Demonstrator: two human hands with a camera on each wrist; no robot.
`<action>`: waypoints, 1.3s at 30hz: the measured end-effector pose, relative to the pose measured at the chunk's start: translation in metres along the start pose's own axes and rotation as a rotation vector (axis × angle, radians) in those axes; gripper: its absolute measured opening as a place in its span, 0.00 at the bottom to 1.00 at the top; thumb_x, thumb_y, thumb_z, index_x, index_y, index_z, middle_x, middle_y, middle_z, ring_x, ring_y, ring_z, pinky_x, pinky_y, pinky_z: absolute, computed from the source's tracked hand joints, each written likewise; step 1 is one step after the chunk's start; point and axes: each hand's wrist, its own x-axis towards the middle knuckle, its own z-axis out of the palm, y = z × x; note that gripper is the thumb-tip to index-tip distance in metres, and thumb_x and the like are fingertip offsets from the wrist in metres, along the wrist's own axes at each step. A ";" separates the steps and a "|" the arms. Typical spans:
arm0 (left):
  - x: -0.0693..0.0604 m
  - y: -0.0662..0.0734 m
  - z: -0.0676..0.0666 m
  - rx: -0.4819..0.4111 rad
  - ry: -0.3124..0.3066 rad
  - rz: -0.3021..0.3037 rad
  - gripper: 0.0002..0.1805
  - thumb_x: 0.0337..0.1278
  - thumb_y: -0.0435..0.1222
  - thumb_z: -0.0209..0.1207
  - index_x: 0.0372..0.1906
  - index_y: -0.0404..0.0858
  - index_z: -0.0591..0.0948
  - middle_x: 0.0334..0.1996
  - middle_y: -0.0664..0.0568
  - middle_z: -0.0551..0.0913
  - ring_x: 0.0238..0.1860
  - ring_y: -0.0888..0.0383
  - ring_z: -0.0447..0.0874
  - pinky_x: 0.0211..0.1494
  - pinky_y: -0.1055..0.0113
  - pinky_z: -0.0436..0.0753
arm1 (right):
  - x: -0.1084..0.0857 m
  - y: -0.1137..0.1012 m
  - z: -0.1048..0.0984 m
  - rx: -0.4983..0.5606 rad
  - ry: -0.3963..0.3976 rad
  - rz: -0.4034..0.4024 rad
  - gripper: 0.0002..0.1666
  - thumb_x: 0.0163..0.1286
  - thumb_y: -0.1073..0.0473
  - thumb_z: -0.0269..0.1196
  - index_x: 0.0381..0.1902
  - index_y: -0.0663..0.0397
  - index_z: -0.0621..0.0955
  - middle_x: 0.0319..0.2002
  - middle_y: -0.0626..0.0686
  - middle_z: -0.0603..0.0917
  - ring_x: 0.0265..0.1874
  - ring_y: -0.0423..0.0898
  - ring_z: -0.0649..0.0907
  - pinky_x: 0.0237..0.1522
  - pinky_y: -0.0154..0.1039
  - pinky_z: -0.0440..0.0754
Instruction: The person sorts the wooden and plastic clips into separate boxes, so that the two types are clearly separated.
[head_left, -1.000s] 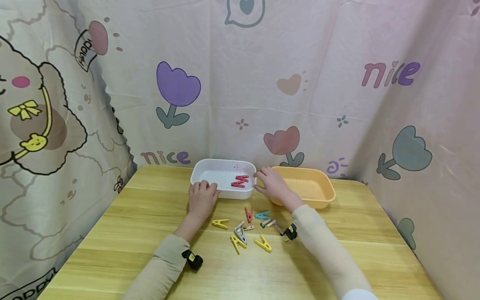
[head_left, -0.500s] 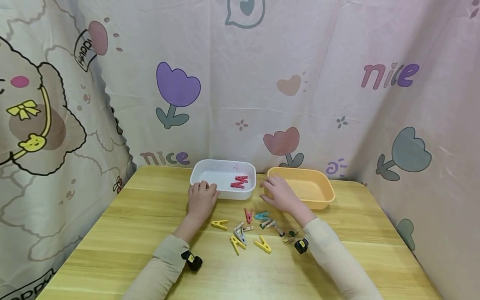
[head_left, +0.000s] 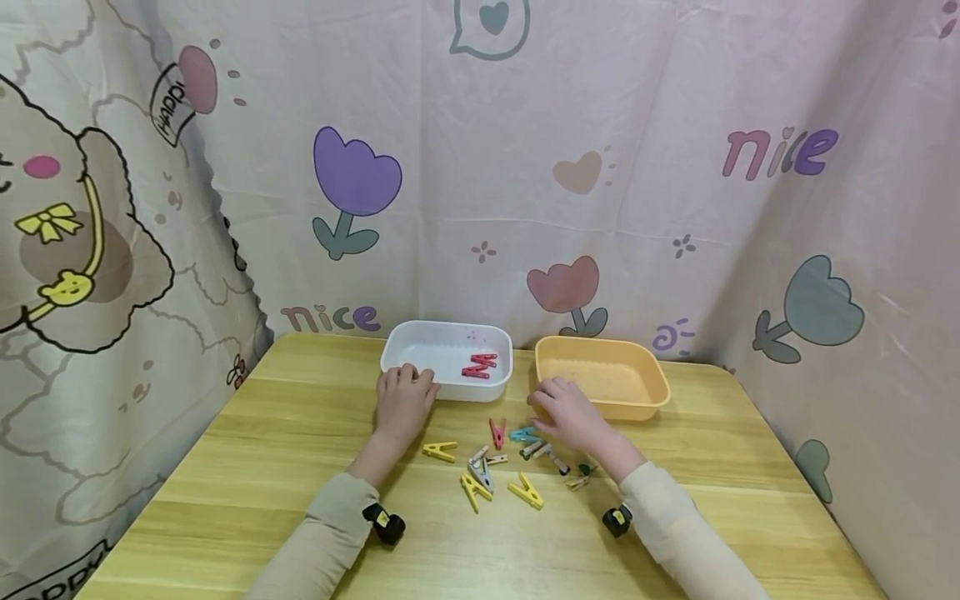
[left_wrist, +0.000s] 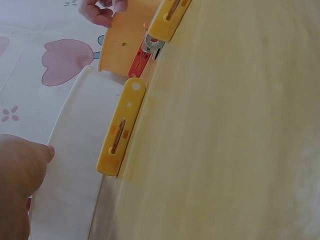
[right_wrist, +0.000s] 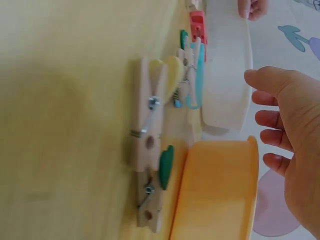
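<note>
My left hand [head_left: 402,404] holds the near-left rim of the white plastic basin [head_left: 472,390], thumb [left_wrist: 45,152] on its outer wall. Several red clothespins [head_left: 478,367] lie inside that basin, at its right. Bent but loose, the fingers of my right hand [head_left: 573,421] hold nothing; it hovers by the front-left corner of the orange basin [head_left: 637,410]. Below and left of it are a blue clothespin [head_left: 522,434] and a red clothespin [head_left: 498,433]. Small wooden clothespins [right_wrist: 147,115] with coloured decorations lie under the right wrist.
Yellow clothespins [head_left: 527,491] and a grey clothespin [head_left: 482,476] lie scattered on the wooden table [head_left: 480,550] in front of the basins. A printed curtain [head_left: 465,183] hangs behind the table and at both sides.
My right hand has drawn back from the white basin's right rim, moving right and toward me past the orange basin's left end. My left hand stays put.
</note>
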 end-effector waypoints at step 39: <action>0.000 0.001 -0.001 0.002 -0.023 -0.013 0.10 0.59 0.44 0.64 0.38 0.43 0.80 0.35 0.45 0.75 0.39 0.45 0.71 0.49 0.51 0.71 | -0.005 -0.010 0.018 -0.143 -0.116 -0.097 0.10 0.58 0.48 0.70 0.33 0.46 0.85 0.35 0.45 0.76 0.37 0.44 0.71 0.38 0.38 0.66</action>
